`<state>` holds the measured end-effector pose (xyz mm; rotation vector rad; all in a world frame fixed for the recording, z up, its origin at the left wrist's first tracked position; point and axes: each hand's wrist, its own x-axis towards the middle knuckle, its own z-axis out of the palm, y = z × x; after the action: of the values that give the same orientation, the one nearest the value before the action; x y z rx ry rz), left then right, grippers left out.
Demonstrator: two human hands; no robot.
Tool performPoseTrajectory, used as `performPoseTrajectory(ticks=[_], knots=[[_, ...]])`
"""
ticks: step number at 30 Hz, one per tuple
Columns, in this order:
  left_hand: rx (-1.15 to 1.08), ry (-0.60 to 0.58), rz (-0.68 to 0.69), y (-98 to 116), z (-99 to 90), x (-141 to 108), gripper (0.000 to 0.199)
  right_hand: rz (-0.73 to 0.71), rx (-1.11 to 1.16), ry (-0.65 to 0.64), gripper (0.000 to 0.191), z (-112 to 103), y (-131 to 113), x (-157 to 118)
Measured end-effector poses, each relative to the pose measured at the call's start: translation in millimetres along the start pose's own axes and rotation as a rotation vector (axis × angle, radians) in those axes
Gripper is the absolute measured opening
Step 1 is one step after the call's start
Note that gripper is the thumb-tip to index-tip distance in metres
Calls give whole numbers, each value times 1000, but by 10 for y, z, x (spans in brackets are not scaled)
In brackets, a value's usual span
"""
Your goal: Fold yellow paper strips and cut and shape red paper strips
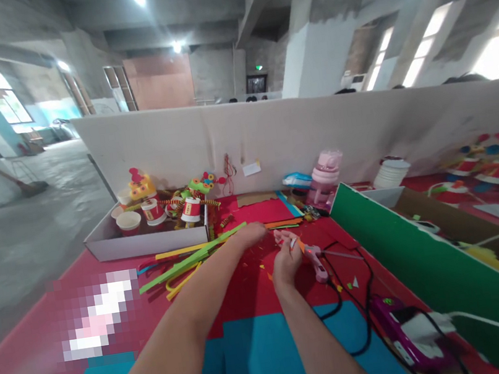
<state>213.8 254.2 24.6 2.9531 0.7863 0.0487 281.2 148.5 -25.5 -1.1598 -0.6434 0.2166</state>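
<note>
My left hand (253, 234) reaches forward over the red tabletop, just past the ends of several green and yellow strips (194, 259). Its fingers bend down, and their tips are hidden. Close on its right, my right hand (287, 259) is turned partly palm up with curled fingers. Something small and pale shows at those fingers, too small to name. Right beside that hand is a pink glue gun (318, 265) with an orange front end and a black cord; the fingers do not wrap its handle. Small paper scraps lie around.
A white box (145, 243) of paper cups and colourful paper figures stands at the left. A green-sided box (397, 265) and a purple power unit (400, 333) with cables are at the right. Behind are a pink bottle (325, 175) and a white partition (168, 146). Blue sheets (258, 367) lie in front.
</note>
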Motion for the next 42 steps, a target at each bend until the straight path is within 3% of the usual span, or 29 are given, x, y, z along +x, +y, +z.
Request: performPoseTrajectory(ticks=[5, 8, 10, 12, 15, 18, 20, 22, 27, 30, 32, 34, 36, 39, 42], knots=[[-89, -173, 129, -106, -166, -545, 20, 43, 9, 3, 24, 15, 9, -4], [-192, -72, 159, -85, -139, -760, 36, 76, 57, -18, 24, 28, 33, -20], [-217, 45, 121, -40, -47, -855, 54, 109, 31, -111, 22, 34, 62, -46], [-240, 47, 101, -3, 57, -947, 65, 122, -69, -262, 21, 42, 89, -87], [-347, 16, 138, -15, 148, -1111, 67, 60, -239, -478, 21, 66, 87, -157], [-375, 135, 27, -54, 182, -1236, 71, -43, -259, -608, 25, 93, 30, -207], [-323, 191, -81, -30, 214, -1252, 72, -89, -299, -608, 28, 97, -11, -224], [-260, 172, -113, 43, 241, -1233, 71, -80, -414, -579, 30, 92, -39, -238], [-305, 144, -10, 176, 136, -1391, 63, -36, -472, -683, 28, 35, -101, -250], [-254, 253, -156, 193, 105, -1692, 57, -62, -487, -694, 32, -85, -146, -255], [-150, 258, -256, 268, 184, -1868, 46, -70, -616, -680, 34, -182, -157, -311], [-36, 249, -340, 396, 296, -1961, 59, -88, -720, -707, 34, -245, -152, -410], [6, 213, -306, 513, 359, -1965, 69, -124, -707, -744, 34, -246, -144, -501], [-27, 135, -190, 533, 281, -1878, 58, -81, -605, -756, 36, -162, -149, -506], [24, 134, -261, 407, 134, -1786, 52, -95, -676, -707, 37, -82, -156, -408]])
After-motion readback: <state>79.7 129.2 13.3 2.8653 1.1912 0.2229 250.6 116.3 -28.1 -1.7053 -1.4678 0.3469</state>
